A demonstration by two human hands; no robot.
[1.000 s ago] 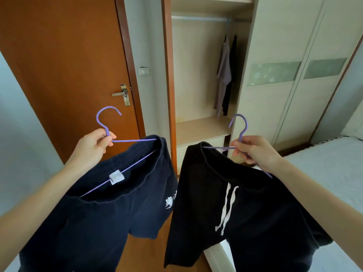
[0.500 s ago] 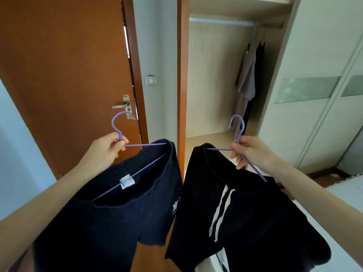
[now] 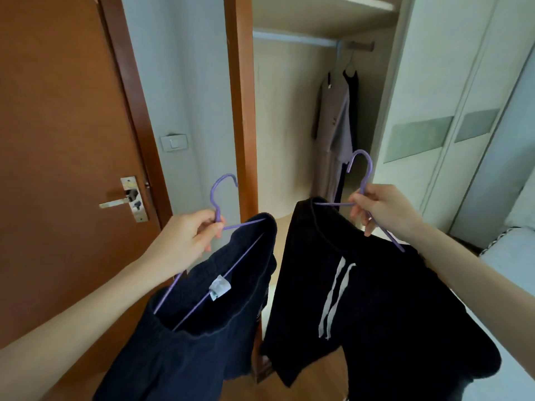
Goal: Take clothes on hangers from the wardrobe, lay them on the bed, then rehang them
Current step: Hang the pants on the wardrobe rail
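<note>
My left hand grips the neck of a purple hanger that carries dark navy shorts with a white label. My right hand grips a second purple hanger that carries black shorts with white drawstrings. Both hang in front of the open wardrobe. Its rail runs across the top, with a grey garment and a black garment hanging at its right end. A corner of the bed shows at the right edge.
A brown room door with a metal handle stands at the left, and a wall switch sits beside it. Pale sliding wardrobe doors fill the right. Wooden floor lies below the clothes.
I have come closer to the open wardrobe, which now fills more of the view. Both hands still hold their hangers, and the right one has risen slightly.
</note>
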